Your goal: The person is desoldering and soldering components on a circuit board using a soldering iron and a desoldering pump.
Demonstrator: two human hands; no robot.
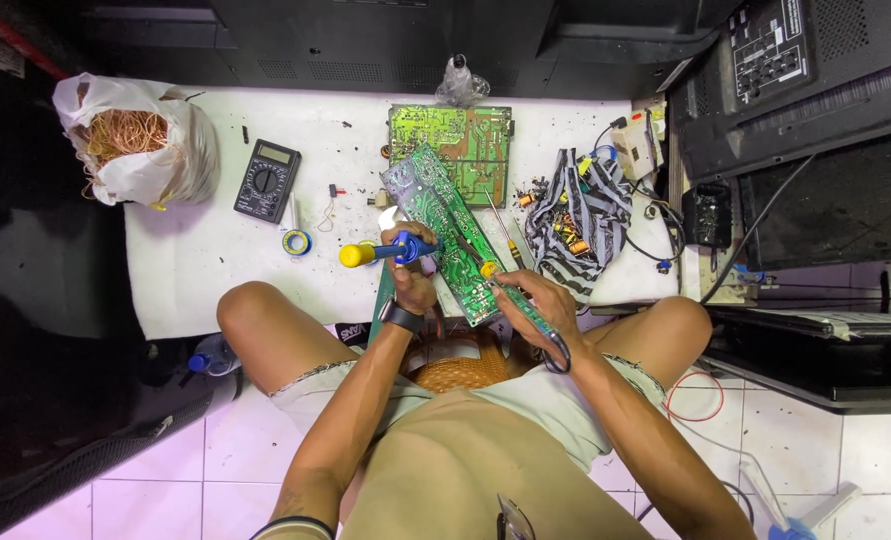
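Note:
A long green circuit board (444,224) stands tilted on the low white table (206,262), in front of my knees. My left hand (413,268) steadies it from the left and grips a blue and yellow desoldering pump (384,251). My right hand (543,303) holds a translucent green soldering iron (514,299), its tip against the board's lower right part. A black watch (399,316) is on my left wrist.
A second green circuit board (468,140) lies flat behind. A black multimeter (267,180), a tape roll (297,242) and a white bag of copper wire (134,146) sit left. A striped cloth with small parts (576,215) lies right. Black TV casings (806,90) surround the table.

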